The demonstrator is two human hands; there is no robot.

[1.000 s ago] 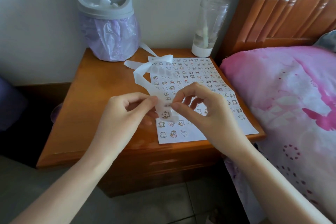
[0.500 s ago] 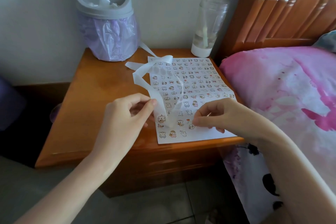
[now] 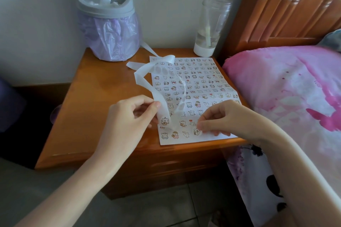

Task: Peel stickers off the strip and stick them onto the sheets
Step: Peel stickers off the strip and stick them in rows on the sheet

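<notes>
Nightstand [image 3: 103, 97] of orange wood, pushed against the wall beside a bed [image 3: 286, 88] with a pink cover. A white sheet [image 3: 186, 141] lies flat on its right half, reaching the near edge and filled with rows of small cartoon animals. A tiny red scrawl sits near the sheet's left edge, too small to read.

The left hand [image 3: 127, 116] hovers over the sheet's near left corner and pinches the strip [image 3: 145, 77] between thumb and fingertips. From there the translucent white strip arches up, loops over the sheet's far left corner and trails off toward the bin [image 3: 108, 24]. Round bare patches show along the strip, and one animal sticker [image 3: 164, 120] sits on it just below the pinch.

The right hand [image 3: 221, 118] is low over the sheet's near row, fingers curled, thumb and forefinger closed narrowly on the right edge of a sticker [image 3: 196, 131] that lies against the paper. The other fingertips rest on the sheet.

At the back stand the grey bin lined with a purple bag and a clear bottle [image 3: 212, 24] with a white base and a straw. I can make out no lettering on either.
</notes>
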